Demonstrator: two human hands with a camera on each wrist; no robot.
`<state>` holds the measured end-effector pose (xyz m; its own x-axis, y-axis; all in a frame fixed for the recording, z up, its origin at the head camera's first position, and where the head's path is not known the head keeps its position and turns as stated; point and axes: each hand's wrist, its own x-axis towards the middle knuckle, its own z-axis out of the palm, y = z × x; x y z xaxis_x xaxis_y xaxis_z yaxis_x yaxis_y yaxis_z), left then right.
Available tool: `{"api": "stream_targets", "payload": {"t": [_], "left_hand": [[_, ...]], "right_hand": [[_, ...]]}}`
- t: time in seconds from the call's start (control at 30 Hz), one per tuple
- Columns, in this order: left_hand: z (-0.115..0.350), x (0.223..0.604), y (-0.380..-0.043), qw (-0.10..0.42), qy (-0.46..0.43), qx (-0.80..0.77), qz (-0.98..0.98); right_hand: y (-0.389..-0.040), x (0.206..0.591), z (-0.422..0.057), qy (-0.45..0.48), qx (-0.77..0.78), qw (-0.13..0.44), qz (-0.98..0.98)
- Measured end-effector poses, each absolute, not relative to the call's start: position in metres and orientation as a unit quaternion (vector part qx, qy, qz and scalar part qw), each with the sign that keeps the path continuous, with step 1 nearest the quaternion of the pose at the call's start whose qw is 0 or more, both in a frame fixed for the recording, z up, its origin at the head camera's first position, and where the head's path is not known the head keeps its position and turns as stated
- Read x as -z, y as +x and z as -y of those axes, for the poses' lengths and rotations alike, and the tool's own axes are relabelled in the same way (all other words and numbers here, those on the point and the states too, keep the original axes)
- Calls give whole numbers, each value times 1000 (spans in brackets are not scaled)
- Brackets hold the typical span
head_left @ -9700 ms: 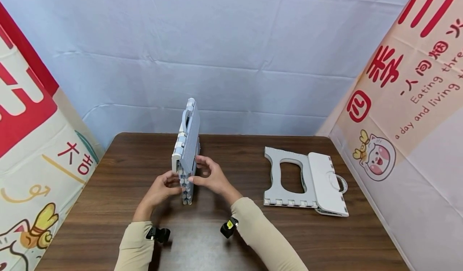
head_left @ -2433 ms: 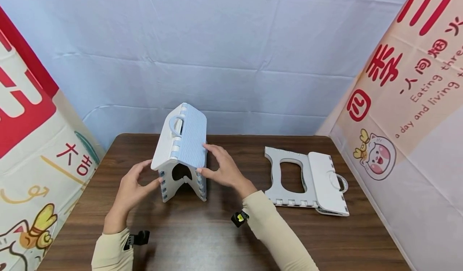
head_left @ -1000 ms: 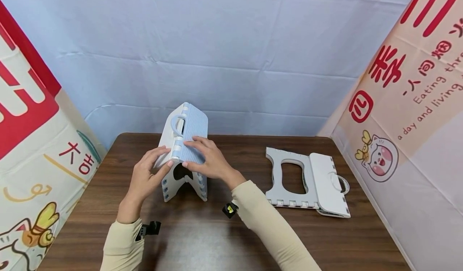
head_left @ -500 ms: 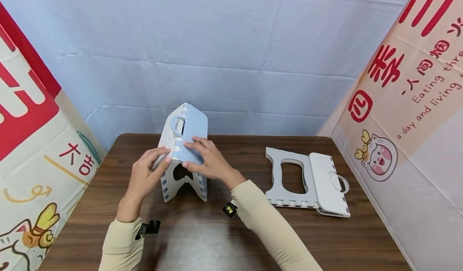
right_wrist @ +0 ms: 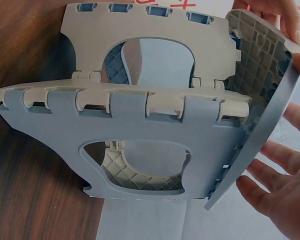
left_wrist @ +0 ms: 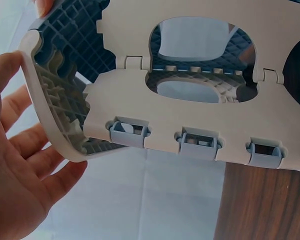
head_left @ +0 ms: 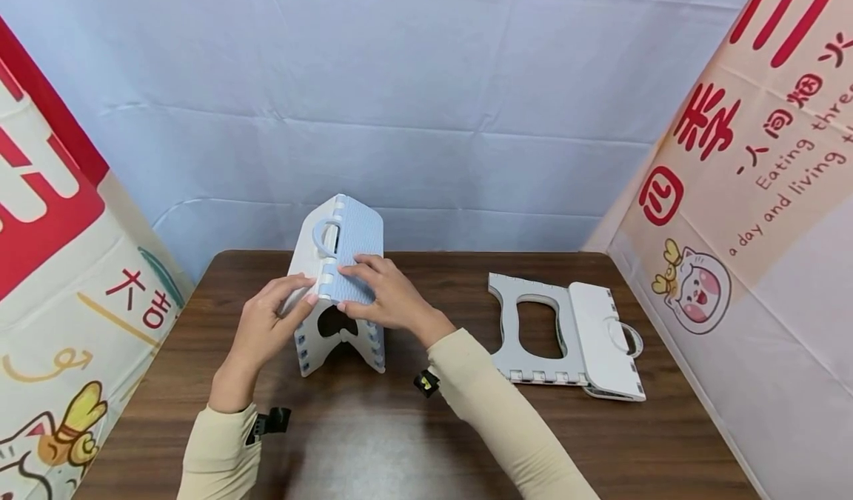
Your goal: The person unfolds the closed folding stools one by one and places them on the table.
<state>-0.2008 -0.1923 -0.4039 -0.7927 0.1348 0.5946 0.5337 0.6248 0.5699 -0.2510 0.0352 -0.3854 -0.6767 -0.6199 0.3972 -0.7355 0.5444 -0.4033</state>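
Observation:
A blue and white folding step stool [head_left: 365, 232] stands half unfolded on the table, its two top panels peaked like a roof and its legs spread. My left hand [head_left: 263, 326] touches the white top panel near the front, thumb at the ridge. On the blue panel lie the spread fingers of my right hand [head_left: 393, 300], with the thumb at the front edge. A blue carry handle [head_left: 319, 239] sticks up at the ridge. From below, the left wrist view shows the hinged white end panel [left_wrist: 115, 95]; the right wrist view shows the blue side panel [right_wrist: 50, 122].
A second folding stool [head_left: 596, 337], white and grey, lies flat and partly unfolded at the right of the brown wooden table [head_left: 440, 448]. A pale cloth [head_left: 426, 115] hangs behind the table, with printed banners at both sides.
The stool, folded narrow at first, has spread into a peaked shape. Both hands have moved from its sides up onto the top by the ridge; over the last second they stay there.

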Motion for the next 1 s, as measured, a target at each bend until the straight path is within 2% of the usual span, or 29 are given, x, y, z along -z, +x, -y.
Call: {"api": "stream_targets", "payload": {"t": [1.0], "left_hand": [[190, 400, -203, 237, -233, 308, 891]], "right_hand": [[-250, 379, -39, 373, -212, 92, 899]]}}
